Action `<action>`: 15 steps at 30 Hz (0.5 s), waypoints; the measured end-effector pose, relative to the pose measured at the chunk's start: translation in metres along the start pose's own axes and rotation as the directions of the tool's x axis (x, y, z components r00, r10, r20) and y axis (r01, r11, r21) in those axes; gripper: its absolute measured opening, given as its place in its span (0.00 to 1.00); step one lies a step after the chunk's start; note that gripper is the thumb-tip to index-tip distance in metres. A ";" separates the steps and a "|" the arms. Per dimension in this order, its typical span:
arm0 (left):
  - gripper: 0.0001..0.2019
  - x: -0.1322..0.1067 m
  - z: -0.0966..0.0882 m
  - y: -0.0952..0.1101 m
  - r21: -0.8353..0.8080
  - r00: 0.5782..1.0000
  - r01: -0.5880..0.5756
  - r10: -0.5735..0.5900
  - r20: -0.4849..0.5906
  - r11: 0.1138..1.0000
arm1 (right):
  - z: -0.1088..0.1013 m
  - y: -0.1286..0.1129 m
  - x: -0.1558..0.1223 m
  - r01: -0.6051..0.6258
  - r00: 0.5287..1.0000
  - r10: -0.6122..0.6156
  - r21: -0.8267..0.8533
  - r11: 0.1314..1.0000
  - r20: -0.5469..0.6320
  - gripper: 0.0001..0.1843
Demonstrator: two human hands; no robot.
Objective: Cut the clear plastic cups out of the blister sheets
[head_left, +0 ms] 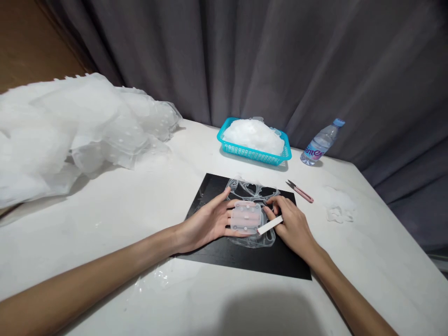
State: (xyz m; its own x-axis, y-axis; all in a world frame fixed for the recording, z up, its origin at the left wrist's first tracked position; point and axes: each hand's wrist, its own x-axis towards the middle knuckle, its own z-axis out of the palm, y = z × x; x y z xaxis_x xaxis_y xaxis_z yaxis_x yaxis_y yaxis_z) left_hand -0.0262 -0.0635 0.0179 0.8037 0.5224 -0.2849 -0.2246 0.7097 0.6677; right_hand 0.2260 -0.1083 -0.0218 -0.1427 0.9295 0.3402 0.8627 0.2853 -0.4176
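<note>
My left hand (213,217) is turned palm up with its fingers stretched out, and a translucent plastic piece (246,217) with rounded corners and small round studs rests on them. From the right, my right hand (292,219) comes in with curled fingers. A slim white stick-like tool (270,225) is held in it, its tip at the lower right edge of the piece. Under both hands lie a black mat (241,262) and a clear plastic sheet with cut-out outlines (261,241). The hands partly cover that sheet.
Pink-handled thread snips (300,191) lie right of the mat, near thin clear scraps (339,205). Behind stand a turquoise basket (254,155) heaped with white material and a water bottle (322,143). Bulky translucent plastic bags (80,126) fill the left side.
</note>
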 end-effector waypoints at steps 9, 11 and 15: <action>0.34 0.001 -0.001 0.001 -0.015 1.000 0.013 -0.013 -0.012 1.000 | 0.000 -0.001 0.000 0.015 1.000 -0.016 -0.009 1.000 -0.009 0.07; 0.34 0.001 0.000 0.001 -0.017 1.000 0.004 -0.004 -0.009 1.000 | 0.000 -0.001 0.000 0.010 1.000 -0.010 -0.004 1.000 -0.008 0.07; 0.36 0.000 0.001 0.001 -0.018 1.000 -0.007 0.007 -0.005 1.000 | 0.000 -0.001 0.000 0.008 1.000 -0.008 -0.003 1.000 -0.009 0.07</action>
State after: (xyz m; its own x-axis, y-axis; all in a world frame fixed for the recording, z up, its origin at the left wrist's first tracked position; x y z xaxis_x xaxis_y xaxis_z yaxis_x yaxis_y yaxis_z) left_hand -0.0257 -0.0627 0.0191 0.7992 0.5297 -0.2840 -0.2398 0.7144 0.6574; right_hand 0.2257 -0.1082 -0.0210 -0.1453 0.9251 0.3509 0.8629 0.2920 -0.4124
